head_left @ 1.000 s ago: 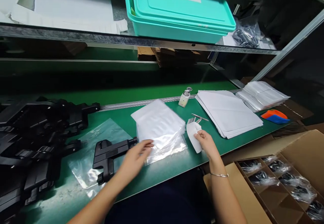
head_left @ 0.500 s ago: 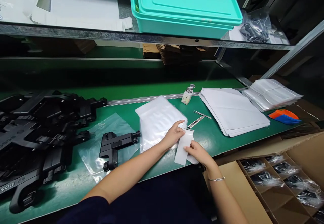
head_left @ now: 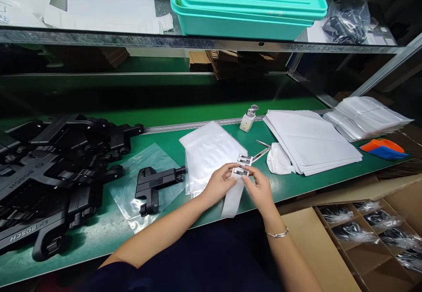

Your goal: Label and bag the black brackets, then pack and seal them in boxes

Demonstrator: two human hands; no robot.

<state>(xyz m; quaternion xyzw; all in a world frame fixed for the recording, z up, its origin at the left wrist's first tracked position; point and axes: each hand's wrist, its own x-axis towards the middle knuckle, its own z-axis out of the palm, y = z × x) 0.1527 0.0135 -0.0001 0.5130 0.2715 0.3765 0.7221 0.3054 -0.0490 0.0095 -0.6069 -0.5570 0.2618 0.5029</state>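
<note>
Both hands hold a white strip of printed labels (head_left: 233, 199) over the front of the green bench. My left hand (head_left: 219, 182) pinches its left edge. On the right edge, my right hand (head_left: 259, 185) has thumb and fingers closed. Black-printed labels show between and just beyond the fingertips, and the blank tail hangs toward the bench's front edge. Beyond the hands lie tweezers (head_left: 261, 153) and a crumpled white cloth (head_left: 279, 159). Left of them is a stack of clear plastic bags (head_left: 211, 155). A black plastic bracket (head_left: 158, 188) rests on a flat clear bag (head_left: 127, 202).
Black BOSCH-marked parts (head_left: 42, 173) pile up at the left. A small bottle (head_left: 248, 119), white sheets (head_left: 313, 142), more bags (head_left: 367, 116) and an orange-and-blue item (head_left: 384, 148) stand rightward. A divided carton (head_left: 303, 235) sits lower right. A shelf with a teal box (head_left: 244, 26) crosses above.
The white cloth now lies on the bench beside the white sheets. My right hand has moved up to the label end, and the printed labels now face up between both hands.
</note>
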